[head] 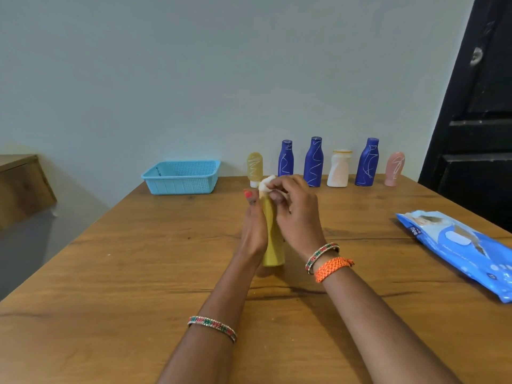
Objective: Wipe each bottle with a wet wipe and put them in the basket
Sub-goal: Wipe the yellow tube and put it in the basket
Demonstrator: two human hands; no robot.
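Yellow bottle [273, 239], mid-frame, is getting its wipe: left hand [253, 231] is gripping its body, right hand [293, 212] is pinching a wet wipe [266, 184] at the cap. Next, likely the blue basket [181, 177], upper left.

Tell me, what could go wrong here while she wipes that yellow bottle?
The yellow bottle stands tall and narrow on the table; the right hand rubs the wet wipe at its top, so a hard push might tip it, though the left hand steadies it. Reaching back later, an arm might knock the row of bottles, such as the nearest blue bottle.
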